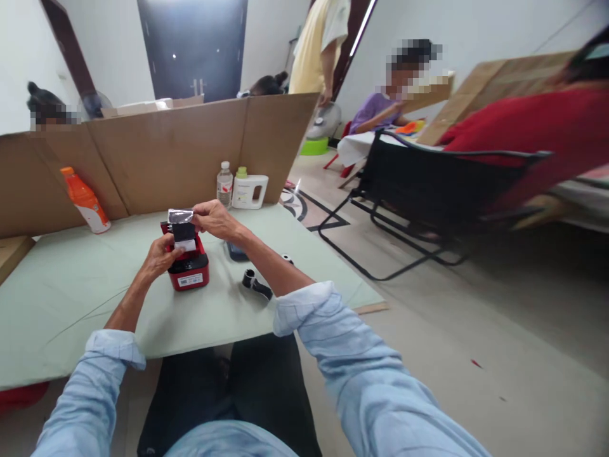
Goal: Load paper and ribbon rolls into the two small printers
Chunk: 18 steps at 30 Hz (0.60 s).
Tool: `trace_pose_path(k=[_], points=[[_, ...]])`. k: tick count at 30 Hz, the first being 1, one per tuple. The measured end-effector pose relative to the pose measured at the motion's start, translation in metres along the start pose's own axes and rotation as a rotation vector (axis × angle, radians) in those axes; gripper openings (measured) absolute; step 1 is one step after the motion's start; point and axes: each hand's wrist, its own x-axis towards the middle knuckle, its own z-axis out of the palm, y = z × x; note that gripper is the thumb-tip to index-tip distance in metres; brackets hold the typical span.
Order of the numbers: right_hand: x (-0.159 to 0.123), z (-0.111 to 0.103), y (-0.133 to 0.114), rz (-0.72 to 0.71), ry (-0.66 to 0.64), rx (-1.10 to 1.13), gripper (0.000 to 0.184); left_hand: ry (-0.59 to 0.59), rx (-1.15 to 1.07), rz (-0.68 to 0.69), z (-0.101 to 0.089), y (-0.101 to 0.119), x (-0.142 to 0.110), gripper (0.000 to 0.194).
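A small red and black box-shaped device (190, 271) with a white label sits on the pale green table (61, 298). My left hand (159, 255) is closed on its left side near the top. My right hand (214, 219) pinches the upper edge of a shiny dark strip (181, 217) that rises out of the device's open top, above a small white piece (185, 244).
A black ring-shaped part (254, 282) and a dark flat object (236, 252) lie right of the device. An orange bottle (85, 200), a water bottle (224, 184) and a white jug (249, 190) stand by the cardboard screen (176, 152). Other people and a black folding chair (428, 190) are on the right.
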Motion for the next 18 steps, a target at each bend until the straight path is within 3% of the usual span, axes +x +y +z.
trace_pose_path(k=[5, 9, 13, 18], points=[[-0.035, -0.038, -0.027, -0.017, 0.2, -0.003, 0.042, -0.08, -0.121, 0.08, 0.017, 0.032, 0.01, 0.037], [-0.092, -0.079, -0.041, -0.001, 0.429, -0.029, 0.034, -0.153, 0.048, 0.146, 0.047, 0.064, 0.025, 0.028], [-0.166, -0.118, -0.033, 0.083, 0.702, -0.089, 0.027, -0.217, 0.292, 0.307, 0.097, 0.089, 0.049, 0.024], [-0.252, -0.145, 0.0, 0.241, 0.976, -0.159, 0.025, -0.36, 0.512, 0.477, 0.18, 0.105, 0.087, 0.036]])
